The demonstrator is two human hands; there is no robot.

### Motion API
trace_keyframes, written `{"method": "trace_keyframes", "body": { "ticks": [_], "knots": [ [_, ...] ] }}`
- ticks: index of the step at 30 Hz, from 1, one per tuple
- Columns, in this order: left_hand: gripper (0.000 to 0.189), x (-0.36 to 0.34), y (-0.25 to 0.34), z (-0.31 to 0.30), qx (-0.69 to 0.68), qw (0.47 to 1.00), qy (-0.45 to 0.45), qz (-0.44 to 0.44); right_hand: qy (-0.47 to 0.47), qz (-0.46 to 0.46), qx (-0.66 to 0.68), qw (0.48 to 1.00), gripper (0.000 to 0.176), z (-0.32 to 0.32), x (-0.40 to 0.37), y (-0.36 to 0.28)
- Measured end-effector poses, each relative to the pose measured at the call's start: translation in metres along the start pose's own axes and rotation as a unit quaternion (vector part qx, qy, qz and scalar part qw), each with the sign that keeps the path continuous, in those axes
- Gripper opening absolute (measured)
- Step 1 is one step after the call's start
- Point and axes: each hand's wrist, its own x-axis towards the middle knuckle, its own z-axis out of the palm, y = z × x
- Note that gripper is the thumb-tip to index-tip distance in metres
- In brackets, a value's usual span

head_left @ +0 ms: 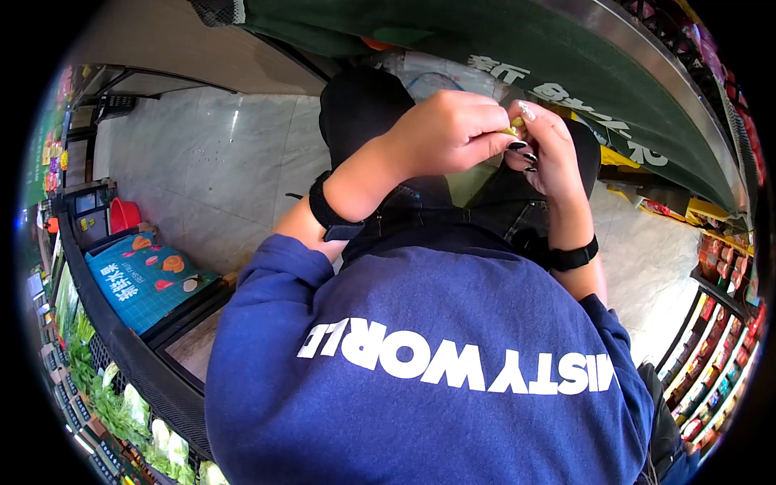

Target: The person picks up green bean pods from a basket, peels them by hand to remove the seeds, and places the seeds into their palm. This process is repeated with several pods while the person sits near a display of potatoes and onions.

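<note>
My left hand (pixel 462 131) and my right hand (pixel 551 145) meet above my lap, fingers closed in a pinch. Between the fingertips is a small yellow-green piece (pixel 516 127), mostly covered, so its exact kind is not clear. The right thumb is raised beside it, and dark-painted nails show close to the left fingertips. Each wrist wears a black band. Below the hands, between my dark-trousered legs, a pale green surface (pixel 470 186) shows in part.
In front hangs a dark green cover (pixel 558 56) with white lettering under a metal edge. Clear plastic (pixel 440 73) lies beyond my knees. At left are a red bucket (pixel 124 215), a blue printed board (pixel 149 279) and leafy vegetables (pixel 105 396). Packed shelves (pixel 719 356) stand right.
</note>
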Motion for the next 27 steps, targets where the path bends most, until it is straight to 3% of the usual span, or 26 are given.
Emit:
{"method": "trace_keyframes", "body": {
  "ticks": [3, 8, 11, 12, 14, 16, 19, 20, 21, 22, 23, 24, 25, 27],
  "knots": [
    [0.011, -0.004, -0.003, -0.004, -0.002, 1.000, 0.004, -0.029, -0.058, -0.005, 0.071, 0.996, 0.024, -0.010, 0.003, 0.004],
    [0.009, -0.013, -0.017, -0.005, 0.051, 0.995, 0.023, -0.087, -0.003, -0.008, 0.048, 0.999, 0.020, -0.022, 0.015, 0.010],
    [0.012, -0.023, -0.030, -0.002, 0.067, 0.989, 0.017, -0.128, 0.082, -0.031, -0.267, 0.960, 0.017, -0.031, 0.026, 0.020],
    [0.013, -0.026, -0.034, -0.001, 0.074, 0.986, 0.009, -0.152, 0.080, -0.030, -0.268, 0.960, 0.017, -0.036, 0.031, 0.025],
    [0.014, -0.030, -0.045, 0.003, 0.088, 0.984, 0.010, -0.157, 0.085, -0.096, -0.509, 0.851, 0.018, -0.042, 0.041, 0.033],
    [0.016, -0.033, -0.057, 0.007, 0.102, 0.982, 0.011, -0.158, 0.100, -0.097, -0.528, 0.838, 0.020, -0.043, 0.046, 0.036],
    [0.014, -0.040, -0.066, 0.010, 0.131, 0.979, 0.010, -0.156, 0.120, -0.105, -0.480, 0.863, 0.020, -0.051, 0.050, 0.039],
    [0.012, -0.042, -0.064, 0.008, 0.140, 0.974, -0.003, -0.177, 0.139, -0.030, -0.271, 0.952, 0.019, -0.051, 0.044, 0.033],
    [0.012, -0.040, -0.062, -0.001, 0.160, 0.968, -0.012, -0.192, 0.138, 0.040, -0.049, 0.988, 0.019, -0.050, 0.043, 0.024],
    [0.012, -0.038, -0.059, -0.009, 0.153, 0.969, 0.007, -0.192, 0.187, 0.084, 0.119, 0.971, 0.015, -0.059, 0.044, 0.023],
    [0.014, -0.033, -0.053, -0.020, 0.152, 0.971, 0.031, -0.183, 0.283, 0.068, 0.252, 0.923, 0.012, -0.062, 0.049, 0.024],
    [0.015, -0.026, -0.042, -0.037, 0.177, 0.964, 0.031, -0.198, 0.244, 0.047, 0.326, 0.912, 0.011, -0.090, 0.049, 0.040],
    [0.012, -0.018, -0.036, -0.056, 0.182, 0.967, 0.070, -0.166, 0.320, 0.028, 0.328, 0.888, 0.011, -0.087, 0.051, 0.041],
    [0.009, 0.003, -0.021, -0.106, 0.224, 0.963, 0.103, -0.107, 0.312, 0.065, 0.456, 0.831, 0.013, -0.122, 0.051, 0.065]
  ]
}}
